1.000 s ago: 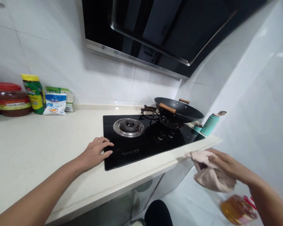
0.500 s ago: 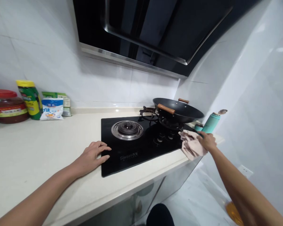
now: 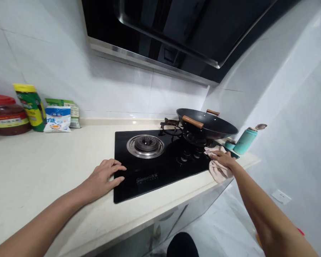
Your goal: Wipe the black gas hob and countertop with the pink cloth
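Note:
My left hand (image 3: 105, 178) rests on the counter at the left edge of the black glass gas hob (image 3: 149, 192), fingers apart, fingertips over the glass, holding nothing. At the hob's right front corner, my right hand (image 3: 224, 159) presses down on a crumpled pale pink cloth (image 3: 218, 172) with its fingers over it. Part of the cloth hangs at the counter's front edge. Just left of it are the control knobs (image 3: 185, 157). Behind them a black wok (image 3: 214, 125) with wooden handles sits on the right burner. The left burner (image 3: 146, 145) is bare, its pan support (image 3: 172, 125) set at the back.
A turquoise bottle (image 3: 246, 141) with a raised lid and a small turquoise cup-like container (image 3: 230, 144) stand at the right end. A red-lidded jar (image 3: 8, 117), a yellow-capped container (image 3: 32, 109) and bags (image 3: 57, 119) stand back left. A range hood (image 3: 155, 39) hangs above.
My right hand has moved left from the cloth's right side onto its top, over the hob's corner. The cloth has changed shape. My left hand stays put. The view has shifted slightly.

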Tool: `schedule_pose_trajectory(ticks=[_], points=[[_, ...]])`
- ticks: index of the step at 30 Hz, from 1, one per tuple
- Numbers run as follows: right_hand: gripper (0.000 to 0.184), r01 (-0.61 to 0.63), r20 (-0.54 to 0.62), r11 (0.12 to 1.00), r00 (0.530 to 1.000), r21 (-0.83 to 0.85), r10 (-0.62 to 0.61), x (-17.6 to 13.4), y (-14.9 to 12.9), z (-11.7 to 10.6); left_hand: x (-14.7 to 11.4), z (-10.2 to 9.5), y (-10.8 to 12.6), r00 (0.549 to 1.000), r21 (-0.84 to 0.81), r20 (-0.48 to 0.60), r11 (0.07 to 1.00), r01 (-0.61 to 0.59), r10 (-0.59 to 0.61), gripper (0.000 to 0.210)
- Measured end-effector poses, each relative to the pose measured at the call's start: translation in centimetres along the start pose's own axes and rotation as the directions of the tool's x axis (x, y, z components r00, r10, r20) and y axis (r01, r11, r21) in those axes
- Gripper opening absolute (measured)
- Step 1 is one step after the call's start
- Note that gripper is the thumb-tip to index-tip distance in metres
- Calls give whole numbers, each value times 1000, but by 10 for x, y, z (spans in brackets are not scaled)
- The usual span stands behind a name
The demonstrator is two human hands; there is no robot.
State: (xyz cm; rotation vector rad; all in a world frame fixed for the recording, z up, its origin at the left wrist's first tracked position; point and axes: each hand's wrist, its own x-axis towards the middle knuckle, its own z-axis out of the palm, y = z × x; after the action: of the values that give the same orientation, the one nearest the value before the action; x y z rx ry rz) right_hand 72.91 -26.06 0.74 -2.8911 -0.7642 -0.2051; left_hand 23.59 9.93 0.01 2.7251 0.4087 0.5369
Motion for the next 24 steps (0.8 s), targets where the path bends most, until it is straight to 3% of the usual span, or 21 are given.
schedule_pose_trajectory(ticks=[2, 4, 8, 11, 18, 20, 24], points=[[51, 27, 39, 999, 999, 26, -28, -11, -9, -3, 0, -1, 1, 1000, 2, -2, 1000, -1, 1, 42], [51, 99, -23, 992, 995, 72, -97, -33, -23, -3, 0, -2, 3, 1000, 3, -4, 1000, -6, 6, 42], [51, 370, -151, 917, 925, 148, -348, -95, -65, -2, 0, -4, 7, 1000, 7, -4, 1000, -11, 11, 42], [47, 502, -188, 849, 861, 165, -472, -136, -109, -8, 0, -3, 9, 1000, 19, -9, 1000, -3, 3, 42], [35, 617, -217, 757, 786, 214, -579, -190, -240, -23, -1, 0, 8, 1000, 26, -27, 1000, -3, 4, 42], [35, 673, -215, 699, 739, 242, -638, -208, -277, -24, 0, -2, 7, 999, 6, -35, 1000, -11, 11, 41], [38, 789, -231, 512, 598, 340, -768, -242, -330, -24, 3, -8, 5, 997, -78, -64, 996, -35, 30, 42]])
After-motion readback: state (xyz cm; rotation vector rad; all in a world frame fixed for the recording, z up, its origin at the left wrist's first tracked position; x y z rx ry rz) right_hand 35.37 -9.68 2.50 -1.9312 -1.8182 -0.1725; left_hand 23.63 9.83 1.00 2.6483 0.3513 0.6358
